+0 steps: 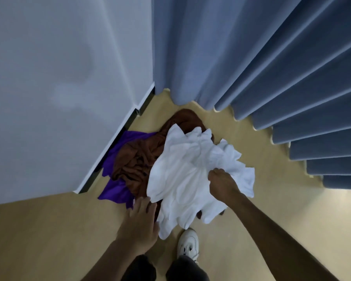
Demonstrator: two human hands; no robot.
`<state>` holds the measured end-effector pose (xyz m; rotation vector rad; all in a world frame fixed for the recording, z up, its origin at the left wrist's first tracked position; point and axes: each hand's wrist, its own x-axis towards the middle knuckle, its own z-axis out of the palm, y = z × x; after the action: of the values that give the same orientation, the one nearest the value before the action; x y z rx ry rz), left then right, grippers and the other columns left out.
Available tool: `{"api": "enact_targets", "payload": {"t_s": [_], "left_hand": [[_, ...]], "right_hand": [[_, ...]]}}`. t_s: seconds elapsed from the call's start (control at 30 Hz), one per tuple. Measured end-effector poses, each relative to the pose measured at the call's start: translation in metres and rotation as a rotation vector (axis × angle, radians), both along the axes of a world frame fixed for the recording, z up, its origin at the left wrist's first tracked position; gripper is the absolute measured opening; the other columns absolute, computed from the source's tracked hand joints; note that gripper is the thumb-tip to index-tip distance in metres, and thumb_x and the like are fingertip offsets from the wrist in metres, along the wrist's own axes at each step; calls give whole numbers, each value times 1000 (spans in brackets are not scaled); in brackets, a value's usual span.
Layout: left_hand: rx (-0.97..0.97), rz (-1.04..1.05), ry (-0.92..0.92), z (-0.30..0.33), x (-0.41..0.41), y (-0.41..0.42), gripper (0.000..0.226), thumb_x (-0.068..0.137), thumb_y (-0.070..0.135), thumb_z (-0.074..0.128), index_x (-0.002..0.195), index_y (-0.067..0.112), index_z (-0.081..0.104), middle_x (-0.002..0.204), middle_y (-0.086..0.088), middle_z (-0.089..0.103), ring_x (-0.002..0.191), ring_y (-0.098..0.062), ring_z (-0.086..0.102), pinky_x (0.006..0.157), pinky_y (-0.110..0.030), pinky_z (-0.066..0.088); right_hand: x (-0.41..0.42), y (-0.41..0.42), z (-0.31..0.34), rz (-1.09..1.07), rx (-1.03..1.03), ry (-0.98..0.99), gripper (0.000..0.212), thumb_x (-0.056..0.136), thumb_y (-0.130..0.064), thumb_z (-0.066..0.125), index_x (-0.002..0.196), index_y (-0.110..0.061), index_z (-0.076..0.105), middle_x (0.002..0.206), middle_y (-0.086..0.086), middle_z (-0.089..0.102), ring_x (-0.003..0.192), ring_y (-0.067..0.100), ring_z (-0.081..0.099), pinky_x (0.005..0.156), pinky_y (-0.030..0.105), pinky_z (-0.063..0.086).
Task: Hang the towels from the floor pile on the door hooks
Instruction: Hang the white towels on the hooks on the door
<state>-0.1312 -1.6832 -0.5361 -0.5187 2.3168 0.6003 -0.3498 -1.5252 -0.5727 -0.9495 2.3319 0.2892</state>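
Gripping a bunched fold of the white towel, the right hand had its fingers curled tight into the cloth, while the left hand lay with straight fingers touching the towel's near-left edge, holding nothing that I could make out. I noted the white towel draped over the top of the floor pile, covering much of the brown towel, with the purple towel lowest and against the foot of the white wall. Pile sat on the tan floor near the hem of the blue curtain, with a white shoe just beside its near edge.
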Motion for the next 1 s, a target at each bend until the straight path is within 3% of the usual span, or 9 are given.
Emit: {"api": "enact_targets", "payload": {"t_s": [0.13,0.2,0.27,0.43,0.6,0.7,0.77,0.87,1.0], "left_hand": [[17,32,134,108,-51,-5,54,98,38,34,146,19,20,155,0,14,144,-19,10,113,-39,25],[34,53,237,170,-79,-10,53,98,34,36,146,18,20,154,-1,17,144,-19,13,112,-40,26],[65,79,371,234,-103,-15,51,98,28,38,146,19,23,152,0,25,141,-19,21,111,-40,29],[94,170,621,367,-119,-24,40,90,7,43,127,19,48,123,-6,54,114,-24,50,97,-35,42],[-29,253,692,467,-71,-41,28,92,5,37,110,10,57,100,-13,55,98,-26,47,79,-28,38],[-127,322,723,519,-32,-48,24,92,6,37,107,9,56,93,-5,49,90,-22,47,76,-29,38],[-175,402,744,550,-5,-51,20,91,8,37,101,11,53,89,0,46,84,-19,46,73,-28,36],[-276,493,790,590,41,-51,10,91,11,39,89,18,46,90,-2,49,83,-20,48,70,-29,37],[-358,644,862,631,110,-48,7,93,18,42,88,18,47,84,5,50,79,-18,48,62,-25,34]], "right_hand": [[-19,-8,144,59,-202,-46,34,80,7,38,106,-6,55,97,7,56,91,26,55,70,27,29],[-20,-18,216,118,-262,-36,34,80,7,41,106,-12,53,86,-5,45,83,21,50,79,32,33],[-17,-32,283,148,-320,-12,34,82,5,43,109,-16,50,87,-5,44,80,20,47,79,37,41],[-3,-67,417,151,-547,10,21,91,-4,39,103,-17,50,99,4,61,77,20,52,57,20,29],[28,-97,514,185,-729,-143,21,85,-10,49,88,-28,39,86,-4,55,79,17,53,61,26,42],[49,-117,566,247,-745,-227,21,83,-15,55,97,-29,49,84,-11,53,79,12,53,59,20,38],[68,-130,600,330,-788,-260,17,82,-15,60,91,-29,56,80,-16,55,76,7,53,59,15,37],[103,-144,642,422,-858,-331,12,82,-18,65,79,-28,61,81,-8,65,74,9,58,65,20,45],[160,-159,685,572,-883,-361,15,87,-15,59,76,-26,62,76,-8,63,69,8,55,61,18,40]]}}
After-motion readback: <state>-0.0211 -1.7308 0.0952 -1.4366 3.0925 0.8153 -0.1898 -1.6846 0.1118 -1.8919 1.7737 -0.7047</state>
